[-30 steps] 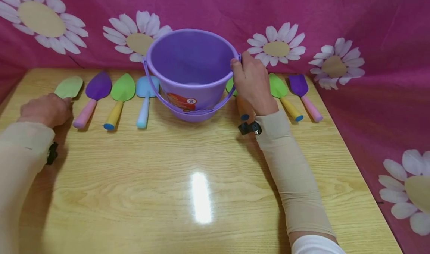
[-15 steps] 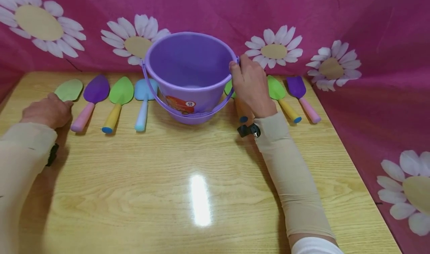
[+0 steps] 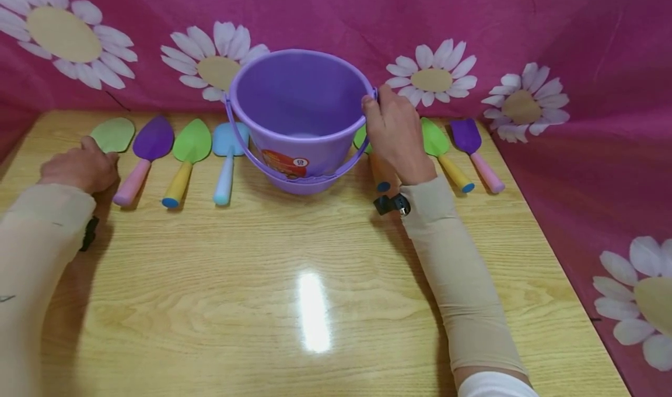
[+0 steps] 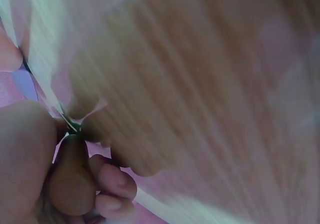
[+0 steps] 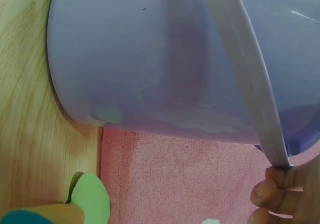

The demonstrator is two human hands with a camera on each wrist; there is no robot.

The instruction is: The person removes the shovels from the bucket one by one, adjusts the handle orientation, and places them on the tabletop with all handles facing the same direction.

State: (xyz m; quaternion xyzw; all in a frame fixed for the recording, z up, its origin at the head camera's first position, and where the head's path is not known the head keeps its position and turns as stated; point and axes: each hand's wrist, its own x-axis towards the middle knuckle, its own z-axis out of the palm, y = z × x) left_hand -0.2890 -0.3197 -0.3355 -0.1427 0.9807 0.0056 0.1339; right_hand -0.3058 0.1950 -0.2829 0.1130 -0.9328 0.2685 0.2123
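At the far left of the table my left hand [image 3: 81, 167] grips the handle of a trowel with a pale green blade [image 3: 114, 134]. In the left wrist view the rounded end of its handle [image 4: 72, 194] shows between thumb and fingers. The head view hides the handle under my hand. A purple bucket [image 3: 310, 158] stands upright at the back centre, its handle [image 3: 315, 179] hanging down in front. My right hand [image 3: 396, 132] pinches the bucket's right rim, where its handle joins; the right wrist view shows curled fingers there.
Between hand and bucket lie a purple trowel [image 3: 153, 140], a green trowel [image 3: 192, 143] and a blue shovel [image 3: 230, 140]. Right of the bucket are an orange-handled trowel [image 3: 380, 172], a yellow-handled one [image 3: 455, 172] and a purple shovel [image 3: 467, 136]. Flowered cloth [image 3: 336, 12] hangs behind the table.
My left hand and the pale green trowel have shifted slightly to the right, nearer the purple trowel. My right hand and the bucket stay in place.
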